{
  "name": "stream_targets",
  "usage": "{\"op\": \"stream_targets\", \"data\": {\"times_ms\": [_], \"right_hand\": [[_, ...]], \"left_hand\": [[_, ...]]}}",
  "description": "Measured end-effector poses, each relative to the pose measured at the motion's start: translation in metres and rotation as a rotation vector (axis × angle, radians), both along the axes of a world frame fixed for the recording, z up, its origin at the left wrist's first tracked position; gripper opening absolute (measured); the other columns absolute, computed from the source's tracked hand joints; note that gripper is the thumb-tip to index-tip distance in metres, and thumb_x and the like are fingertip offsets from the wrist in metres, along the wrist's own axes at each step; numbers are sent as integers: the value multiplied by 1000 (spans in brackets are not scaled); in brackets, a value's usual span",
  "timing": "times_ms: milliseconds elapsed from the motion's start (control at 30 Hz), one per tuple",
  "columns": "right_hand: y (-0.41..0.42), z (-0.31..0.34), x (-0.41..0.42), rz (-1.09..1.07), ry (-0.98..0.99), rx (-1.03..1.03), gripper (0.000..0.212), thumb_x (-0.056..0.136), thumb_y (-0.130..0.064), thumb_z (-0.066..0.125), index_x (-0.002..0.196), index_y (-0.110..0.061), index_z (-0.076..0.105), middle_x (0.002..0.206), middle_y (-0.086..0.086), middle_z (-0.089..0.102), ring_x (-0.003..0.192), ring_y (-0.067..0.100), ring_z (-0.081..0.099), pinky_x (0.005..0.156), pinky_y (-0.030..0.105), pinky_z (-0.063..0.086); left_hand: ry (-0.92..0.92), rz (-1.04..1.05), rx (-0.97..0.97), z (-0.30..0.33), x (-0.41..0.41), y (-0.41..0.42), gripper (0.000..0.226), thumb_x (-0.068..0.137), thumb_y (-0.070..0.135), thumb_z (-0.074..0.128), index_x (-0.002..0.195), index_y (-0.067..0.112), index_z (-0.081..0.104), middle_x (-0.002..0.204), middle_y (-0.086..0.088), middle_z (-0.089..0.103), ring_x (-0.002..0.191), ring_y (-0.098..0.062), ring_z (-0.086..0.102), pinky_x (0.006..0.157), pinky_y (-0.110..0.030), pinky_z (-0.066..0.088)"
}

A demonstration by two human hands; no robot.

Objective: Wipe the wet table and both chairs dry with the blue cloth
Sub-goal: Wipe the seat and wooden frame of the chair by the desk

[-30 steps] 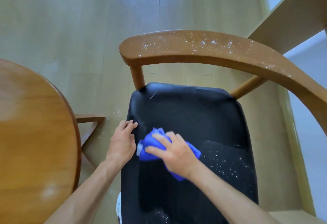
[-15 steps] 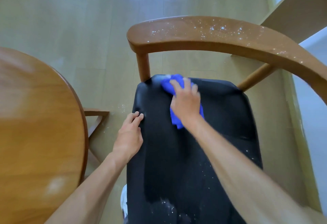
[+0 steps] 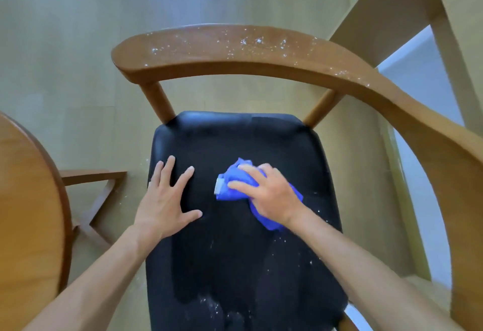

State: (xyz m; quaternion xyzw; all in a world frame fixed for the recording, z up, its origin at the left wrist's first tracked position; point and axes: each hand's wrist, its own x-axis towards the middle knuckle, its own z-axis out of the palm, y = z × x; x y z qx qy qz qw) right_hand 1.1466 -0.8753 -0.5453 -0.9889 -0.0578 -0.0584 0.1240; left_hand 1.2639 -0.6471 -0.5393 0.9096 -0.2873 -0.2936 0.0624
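Head view: chair-wiping step under way. The right hand [image 3: 271,195] presses the bunched blue cloth [image 3: 235,187] onto the black seat [image 3: 235,265] of the chair [image 3: 235,51], its grip clenched over the wad. The left hand [image 3: 164,200] lies flat on the seat's left side, grip released, fingers spread, bracing. Droplets show on the seat's near edge and right side, and all along the curved backrest. The tabletop [image 3: 28,213] sits at left. Judged next: sweep the cloth across the near and right droplets, then lift to the backrest.

black seat [image 3: 235,265], blue cloth [image 3: 235,184], droplets
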Motion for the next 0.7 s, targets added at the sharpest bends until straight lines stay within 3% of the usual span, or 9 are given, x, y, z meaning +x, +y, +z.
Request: {"op": "stream_targets", "data": {"times_ms": [133, 200, 267, 400, 500, 633, 700], "right_hand": [[-58, -2, 45, -560, 152, -4, 49, 87, -8, 51, 130, -30, 58, 144, 5, 44, 97, 36, 49, 84, 45, 44], [-49, -3, 49, -771, 158, 32, 52, 88, -8, 49, 134, -32, 52, 146, 4, 39, 100, 35, 46, 88, 44, 42], [-19, 0, 39, -813, 126, 60, 53, 83, -4, 51, 130, -27, 57, 142, 9, 44, 94, 36, 48, 84, 43, 43], [67, 2, -34, -515, 65, 130, 52, 64, 3, 57, 107, -22, 70, 125, 16, 60, 71, 33, 51, 62, 35, 45], [119, -2, -108, -226, 165, 175, 47, 71, -4, 53, 108, -30, 65, 128, 10, 54, 74, 31, 52, 62, 33, 41], [102, -4, -151, 234, 231, 117, 43, 82, -2, 46, 112, -32, 57, 127, 6, 49, 80, 27, 51, 64, 34, 40], [66, -1, -137, 351, 220, 68, 46, 82, 1, 45, 113, -31, 58, 127, 6, 54, 80, 28, 51, 64, 35, 41]], "left_hand": [[24, 42, -27, -5, -2, 3, 101, 73, 59, 71, 151, 37, 12, 159, 1, -18, 146, -22, -20, 118, -40, 14], [32, 51, -25, -4, -2, 1, 101, 72, 57, 73, 151, 37, 13, 160, 2, -18, 146, -21, -20, 118, -41, 15], [44, 66, -20, -3, -3, 0, 101, 72, 55, 74, 151, 36, 14, 159, 2, -18, 146, -21, -20, 119, -43, 16], [61, 81, 9, 4, -3, -5, 102, 72, 51, 76, 151, 34, 14, 159, 1, -19, 146, -22, -19, 118, -49, 20], [65, 86, 19, 7, -3, -7, 102, 73, 50, 77, 151, 32, 15, 159, -1, -19, 146, -24, -19, 118, -50, 19], [78, 86, 2, 5, -2, -5, 101, 73, 49, 76, 152, 32, 15, 159, 0, -19, 146, -23, -21, 117, -51, 20], [80, 89, 2, 3, -1, -5, 101, 73, 49, 76, 151, 33, 15, 159, 1, -19, 146, -22, -21, 117, -51, 21]]}}
